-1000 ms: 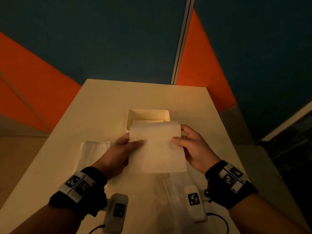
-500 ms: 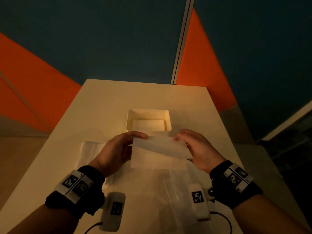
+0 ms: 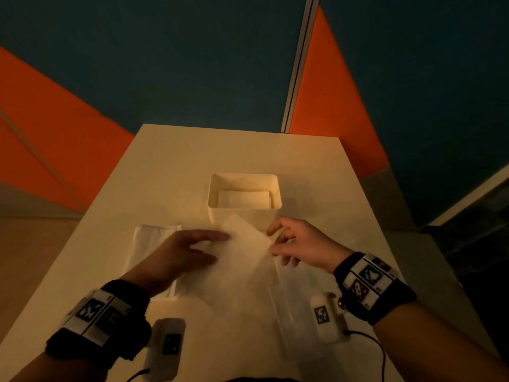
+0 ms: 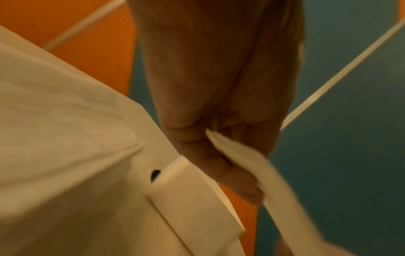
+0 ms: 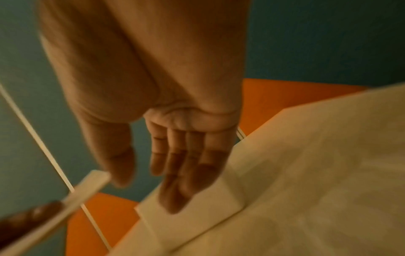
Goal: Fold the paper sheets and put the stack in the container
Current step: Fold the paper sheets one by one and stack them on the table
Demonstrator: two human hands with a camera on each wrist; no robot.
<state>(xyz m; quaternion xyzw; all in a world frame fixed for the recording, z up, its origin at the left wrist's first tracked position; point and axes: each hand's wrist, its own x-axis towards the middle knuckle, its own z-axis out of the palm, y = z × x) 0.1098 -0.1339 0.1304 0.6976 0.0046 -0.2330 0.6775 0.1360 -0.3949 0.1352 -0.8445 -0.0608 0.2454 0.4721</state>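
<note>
So the folded paper sheet is tilted up off the surface, right in front of the container, about the middle of the scene. The left hand has it: fingers stretched out over the top in the head view, and the left wrist view shows the sheet's edge pinched between thumb and fingers. The right hand is at the sheet's 3 o'clock edge, fingers loosely spread and relaxed, not gripping anything; its thumb tip sits right by the paper's edge but I can't tell if it actually touches.

The container is a pale, square open box at 12 o'clock from the sheet, with another folded sheet already lying flat inside. Over at 9 o'clock, partly under the left forearm, there's a stack of unfolded sheets flat on the surface.

Both wrists wear black bands with black-and-white square marker patterns; no readable writing on them, and no brand on anything else. Behind it all is a dark teal wall with orange panels.
</note>
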